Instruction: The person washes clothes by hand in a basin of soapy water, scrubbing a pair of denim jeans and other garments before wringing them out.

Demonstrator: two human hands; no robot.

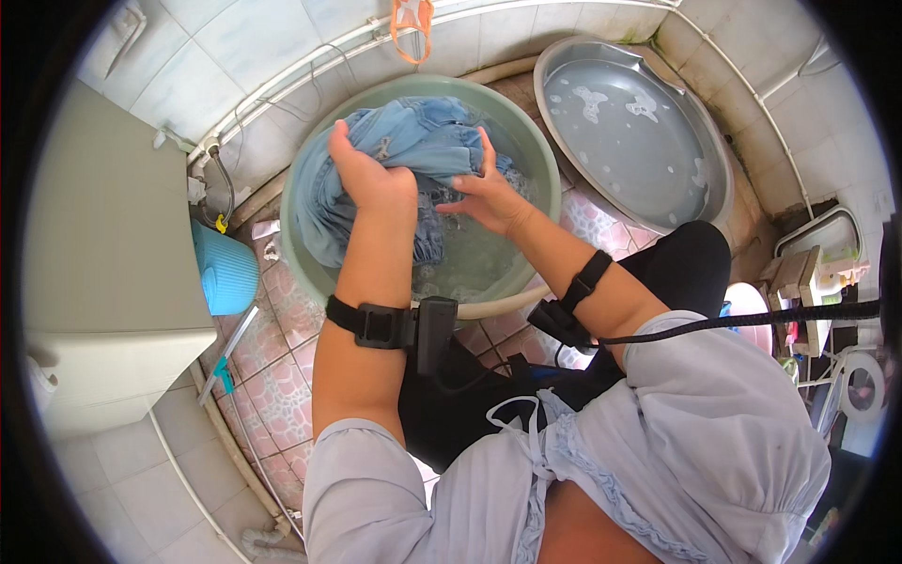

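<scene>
Before me stands a round pale-green plastic basin (552, 183) of soapy water. A wet blue denim garment (416, 134) fills its left and upper part, bunched and partly under water. My left hand (370, 166) is at the garment's middle, its thumb raised on the left and the other fingers hidden in the folds. On the garment's right side, my right hand (490, 187) has its fingers spread, with a finger against the cloth edge and lower fingers over the water. Frayed threads and suds show between the hands.
A large metal basin (634, 141) with water and patches of foam stands at the upper right. Left are a blue ribbed bin (229, 268), a squeegee (224, 366) and a grey-beige cabinet or appliance (113, 211). An orange mesh item (412, 28) hangs at the tiled wall.
</scene>
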